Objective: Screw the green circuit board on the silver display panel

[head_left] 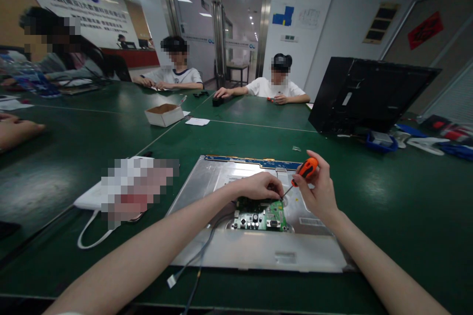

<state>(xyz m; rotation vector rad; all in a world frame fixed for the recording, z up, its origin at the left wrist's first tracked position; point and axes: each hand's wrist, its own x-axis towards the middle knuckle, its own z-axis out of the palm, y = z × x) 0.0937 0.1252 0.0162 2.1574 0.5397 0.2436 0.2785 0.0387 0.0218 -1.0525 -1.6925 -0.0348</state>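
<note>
A metal-backed display panel (254, 248) lies flat on the green table in front of me. On its middle sits a green circuit board (260, 216), with dark cables running off to the left. My right hand (318, 189) grips an orange-and-black screwdriver (307, 168), tilted so its tip meets the board's upper right corner. Beside that tip my left hand (263, 186) has its fingers curled together over the board. What they pinch, if anything, is hidden. A loose white connector (172, 281) hangs at the panel's front left edge.
Left of the panel lies a white pouch (86, 199) with a strap. A small open cardboard box (164, 114) stands farther back. A black monitor housing (365, 93) and a blue tray (382, 142) are at the right. Several people sit around the table (406, 206).
</note>
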